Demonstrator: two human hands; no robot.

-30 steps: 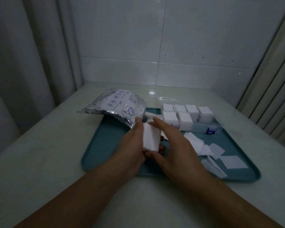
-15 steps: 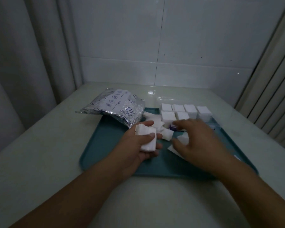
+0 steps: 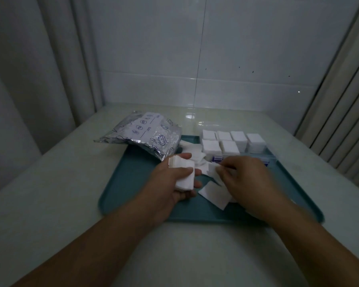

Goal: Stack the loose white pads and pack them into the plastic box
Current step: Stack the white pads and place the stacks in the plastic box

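1. The left hand (image 3: 172, 181) clasps a thick stack of square white pads (image 3: 182, 172) above the teal plastic tray (image 3: 131, 183).
2. The right hand (image 3: 251, 183) pinches one loose white pad (image 3: 212, 167), just right of the stack.
3. The clear plastic box (image 3: 257, 157), at the tray's far right, holds stacked pads.
4. A crinkled silver foil bag (image 3: 145, 137) lies far left.

There is only one view, from a camera worn on the person's head. It looks forward and down at a teal tray (image 3: 133, 183) on a pale tabletop (image 3: 50, 193), from the near edge of the tabletop. The tray is close, in the middle of the frame, and both forearms enter from the bottom edge toward it. Behind the tray a tiled wall (image 3: 236, 59) fills the upper half. The wide lens bends the edges of the picture.
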